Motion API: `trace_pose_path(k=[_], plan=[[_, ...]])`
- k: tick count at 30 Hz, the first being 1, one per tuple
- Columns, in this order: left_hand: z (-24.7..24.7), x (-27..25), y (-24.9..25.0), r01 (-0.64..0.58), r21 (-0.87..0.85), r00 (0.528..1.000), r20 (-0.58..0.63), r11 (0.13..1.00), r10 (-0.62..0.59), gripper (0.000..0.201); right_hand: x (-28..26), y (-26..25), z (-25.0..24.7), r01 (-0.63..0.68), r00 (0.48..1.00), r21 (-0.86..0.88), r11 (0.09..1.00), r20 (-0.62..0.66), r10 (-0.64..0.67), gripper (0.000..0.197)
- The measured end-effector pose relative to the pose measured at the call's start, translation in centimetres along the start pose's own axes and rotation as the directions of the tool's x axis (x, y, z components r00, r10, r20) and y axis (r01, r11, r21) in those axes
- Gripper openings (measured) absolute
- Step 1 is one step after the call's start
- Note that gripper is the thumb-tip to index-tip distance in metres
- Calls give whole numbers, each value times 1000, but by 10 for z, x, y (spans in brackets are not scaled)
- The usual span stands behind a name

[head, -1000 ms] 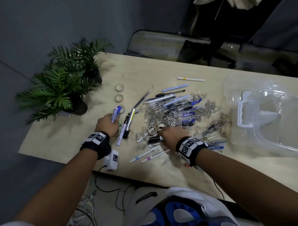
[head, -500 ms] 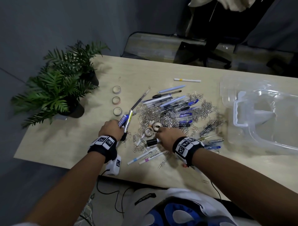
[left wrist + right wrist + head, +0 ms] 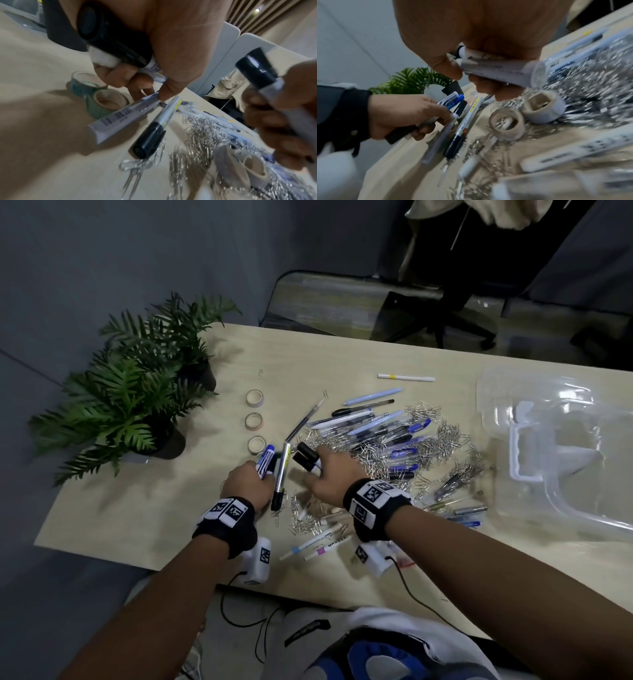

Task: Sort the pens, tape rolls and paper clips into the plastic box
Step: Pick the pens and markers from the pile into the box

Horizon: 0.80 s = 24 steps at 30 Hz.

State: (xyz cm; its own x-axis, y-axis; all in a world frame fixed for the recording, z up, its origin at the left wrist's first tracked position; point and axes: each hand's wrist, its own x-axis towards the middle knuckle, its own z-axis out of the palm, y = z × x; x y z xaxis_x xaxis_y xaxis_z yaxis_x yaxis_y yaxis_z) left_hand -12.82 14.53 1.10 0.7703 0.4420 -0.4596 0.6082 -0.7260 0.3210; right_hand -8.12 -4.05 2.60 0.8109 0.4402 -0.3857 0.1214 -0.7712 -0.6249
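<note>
My left hand [image 3: 247, 483] grips a bundle of blue-capped white markers [image 3: 265, 461]; my right hand [image 3: 328, 476] clutches two black-capped markers [image 3: 306, 457], both just left of the silver paper-clip heap [image 3: 387, 453]. I judge overfull fists may spill pens off the near table edge [image 3: 308, 594]. The clear plastic box [image 3: 561, 453] sits well right of the heap, open tabletop between.

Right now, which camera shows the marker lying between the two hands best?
The left wrist view: the silver marker lies close and sharp, black cap toward the camera. The head view shows it small but whole; the right wrist view shows it blurred.
</note>
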Motion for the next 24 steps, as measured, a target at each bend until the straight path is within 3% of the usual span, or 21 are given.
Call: trace_pose_path(k=[7, 16, 20, 24], plan=[[-11, 13, 2, 17, -233, 999, 47, 972, -6, 19, 30, -14, 20, -198, 980, 135, 971, 36, 195, 45], [0, 17, 9, -82, -193, 990, 95, 978, 102, 21, 47, -9, 14, -311, 939, 330, 891, -37, 341, 26], [4, 19, 17, -93, -140, 988, 107, 986, 108, 27, 52, 3, -16, -251, 961, 150, 956, -79, 265, 26], [6, 20, 21, -105, -56, 986, 123, 993, 112, 19, 52, 24, -50, -239, 966, -48, 970, -113, 232, 36]])
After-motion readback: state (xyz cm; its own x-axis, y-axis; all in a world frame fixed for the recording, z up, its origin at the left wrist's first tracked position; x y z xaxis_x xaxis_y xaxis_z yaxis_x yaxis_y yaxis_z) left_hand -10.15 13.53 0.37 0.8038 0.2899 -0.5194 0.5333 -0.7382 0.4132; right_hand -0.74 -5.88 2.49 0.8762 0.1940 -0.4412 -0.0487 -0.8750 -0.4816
